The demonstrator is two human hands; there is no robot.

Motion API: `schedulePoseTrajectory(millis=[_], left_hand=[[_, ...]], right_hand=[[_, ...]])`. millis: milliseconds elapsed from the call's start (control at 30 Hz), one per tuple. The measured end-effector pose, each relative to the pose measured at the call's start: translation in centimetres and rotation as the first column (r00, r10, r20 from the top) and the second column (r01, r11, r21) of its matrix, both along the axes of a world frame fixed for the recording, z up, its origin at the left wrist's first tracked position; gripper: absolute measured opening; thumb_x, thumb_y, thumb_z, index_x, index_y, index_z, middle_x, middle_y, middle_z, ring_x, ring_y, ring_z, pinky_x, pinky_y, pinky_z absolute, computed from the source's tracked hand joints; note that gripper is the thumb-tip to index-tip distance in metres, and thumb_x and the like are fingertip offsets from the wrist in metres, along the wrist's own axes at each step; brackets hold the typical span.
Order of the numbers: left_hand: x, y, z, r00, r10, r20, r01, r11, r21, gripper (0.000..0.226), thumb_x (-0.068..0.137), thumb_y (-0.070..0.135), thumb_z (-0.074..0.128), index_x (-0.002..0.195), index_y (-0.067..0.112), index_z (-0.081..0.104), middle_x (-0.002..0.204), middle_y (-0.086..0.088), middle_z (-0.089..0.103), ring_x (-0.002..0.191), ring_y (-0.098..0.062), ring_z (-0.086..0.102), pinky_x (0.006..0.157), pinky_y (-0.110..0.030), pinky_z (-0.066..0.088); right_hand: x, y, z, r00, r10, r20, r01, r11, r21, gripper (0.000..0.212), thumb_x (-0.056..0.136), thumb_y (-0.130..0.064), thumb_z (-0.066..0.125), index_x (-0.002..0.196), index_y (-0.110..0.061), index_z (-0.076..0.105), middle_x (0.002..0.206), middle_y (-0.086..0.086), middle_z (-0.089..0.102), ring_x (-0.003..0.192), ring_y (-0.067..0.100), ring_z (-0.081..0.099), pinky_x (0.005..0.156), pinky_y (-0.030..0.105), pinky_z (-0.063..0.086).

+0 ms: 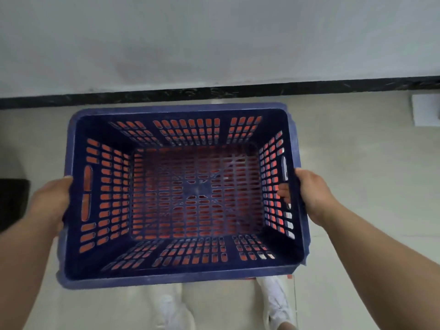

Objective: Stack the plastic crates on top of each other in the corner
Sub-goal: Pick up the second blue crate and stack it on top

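Note:
A dark blue slotted plastic crate (181, 273) fills the middle of the view, open side up and empty. Red plastic shows through its slots on every wall and the floor, so a red crate (248, 278) sits right beneath it; only a sliver of red shows past the blue rim at the front right. My left hand (51, 201) grips the crate's left rim near the handle slot. My right hand (312, 194) grips the right rim, with fingertips curled through the handle slot to the inside.
A white wall with a black skirting strip (214, 91) runs just behind the crate. The floor is pale tile. A dark object (12, 201) lies at the left edge, a white object (426, 110) at the far right. My white shoes (276, 303) stand below the crate.

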State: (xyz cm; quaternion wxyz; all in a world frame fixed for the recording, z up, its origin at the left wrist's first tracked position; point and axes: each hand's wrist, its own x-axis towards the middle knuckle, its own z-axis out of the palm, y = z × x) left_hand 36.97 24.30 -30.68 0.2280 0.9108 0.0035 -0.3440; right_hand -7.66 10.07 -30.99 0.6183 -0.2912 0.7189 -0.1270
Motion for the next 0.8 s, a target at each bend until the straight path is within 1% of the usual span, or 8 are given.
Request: schedulePoseTrajectory(millis=[67,167,267,367,467,600,700,800], left_hand=[[3.4,1.1,-2.7,0.999,-0.008,-0.048,0.007,1.000,-0.024,0.059,0.058,0.058,0.055,0.099,0.019,0.068,0.097,-0.014,0.071,0.084,-0.037,0.068,0.076,-0.056,0.055],[2.7,1.0,-2.6,0.993,-0.020,-0.115,0.015,0.999,-0.051,0.059,0.069,0.055,0.051,0.112,0.018,0.066,0.105,-0.015,0.070,0.092,-0.035,0.067,0.070,-0.047,0.055],[1.6,1.0,-2.2,0.975,-0.095,-0.201,0.070,0.989,-0.127,0.056,0.080,0.052,0.045,0.118,0.015,0.062,0.104,-0.012,0.068,0.093,-0.029,0.064,0.082,-0.047,0.051],[2.2,1.0,-2.1,0.947,-0.116,-0.298,0.061,0.981,-0.185,0.040,0.097,0.047,0.036,0.101,0.018,0.063,0.084,-0.004,0.069,0.081,-0.018,0.059,0.082,-0.042,0.047],[4.5,0.4,-1.5,0.921,-0.163,-0.353,0.099,0.976,-0.195,0.037,0.098,0.047,0.033,0.094,0.022,0.060,0.090,-0.006,0.063,0.083,-0.018,0.057,0.068,-0.034,0.045],[8.3,0.9,-0.8,0.895,-0.228,-0.384,0.153,0.964,-0.215,0.052,0.096,0.054,0.031,0.120,0.015,0.058,0.108,-0.015,0.063,0.098,-0.028,0.060,0.083,-0.042,0.047],[8.6,1.3,-1.3,0.876,-0.282,-0.391,0.211,0.954,-0.215,0.050,0.100,0.049,0.023,0.101,0.014,0.059,0.103,-0.012,0.064,0.095,-0.023,0.059,0.095,-0.042,0.041],[8.0,1.4,-1.8,0.873,-0.281,-0.399,0.206,0.953,-0.222,0.051,0.099,0.050,0.020,0.095,0.019,0.059,0.096,-0.007,0.067,0.091,-0.019,0.061,0.091,-0.036,0.043]], right_hand=[[0.5,0.3,-0.4,1.000,0.029,-0.010,-0.029,1.000,-0.013,0.037,0.097,-0.028,0.034,0.105,-0.006,0.063,0.096,0.021,0.071,0.090,0.036,0.068,0.075,0.038,0.055],[1.2,1.6,-0.5,0.999,0.052,-0.005,-0.052,0.998,-0.018,0.036,0.099,-0.035,0.035,0.095,-0.015,0.064,0.093,0.015,0.072,0.087,0.028,0.069,0.076,0.038,0.055],[2.2,3.3,-0.7,0.996,-0.019,-0.084,0.013,0.998,-0.067,0.035,0.096,-0.037,0.038,0.090,-0.017,0.066,0.088,0.012,0.073,0.085,0.028,0.069,0.082,0.043,0.054],[3.8,4.2,0.2,0.978,-0.170,-0.118,0.162,0.984,-0.078,0.035,0.091,-0.034,0.040,0.080,-0.014,0.066,0.082,0.014,0.072,0.079,0.029,0.067,0.088,0.048,0.054],[5.5,4.5,0.9,0.961,-0.241,-0.136,0.230,0.969,-0.093,0.036,0.091,-0.033,0.042,0.080,-0.009,0.067,0.080,0.017,0.071,0.075,0.030,0.066,0.085,0.047,0.055],[8.3,5.4,0.3,0.962,-0.228,-0.149,0.215,0.971,-0.099,0.038,0.092,-0.032,0.041,0.085,-0.005,0.067,0.084,0.018,0.070,0.076,0.028,0.064,0.082,0.044,0.053],[9.3,5.5,-0.3,0.964,-0.208,-0.163,0.198,0.977,-0.078,0.044,0.095,-0.034,0.035,0.094,-0.003,0.065,0.083,0.015,0.070,0.075,0.028,0.064,0.073,0.037,0.053],[9.4,5.3,-0.8,0.966,-0.233,-0.117,0.227,0.972,-0.056,0.047,0.097,-0.036,0.033,0.097,-0.002,0.065,0.085,0.016,0.071,0.075,0.026,0.067,0.067,0.033,0.051]])
